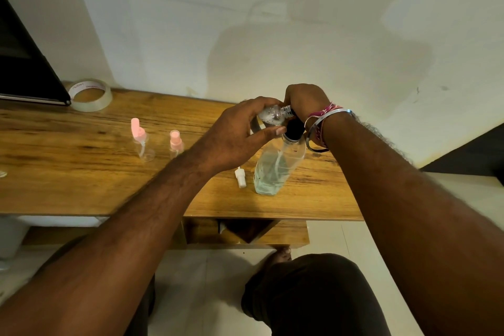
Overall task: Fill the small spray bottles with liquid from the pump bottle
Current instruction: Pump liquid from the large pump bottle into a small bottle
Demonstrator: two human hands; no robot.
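A clear pump bottle [278, 169] with pale liquid stands on the wooden table [81, 172], its black pump head [295, 128] on top. My left hand [240, 136] holds a small clear spray bottle [272, 117] tilted sideways, its threaded neck at the pump. My right hand [305, 101] is curled over the top of the pump head. A loose white spray cap [240, 178] lies beside the pump bottle's base. Two small clear bottles with pink sprayers [141, 142] [176, 143] stand to the left.
A roll of clear tape [90, 95] sits at the back left by a dark laptop [27, 68]. The wall runs right behind the table. The table's front edge is near my knees; bangles and threads circle my right wrist [324, 128].
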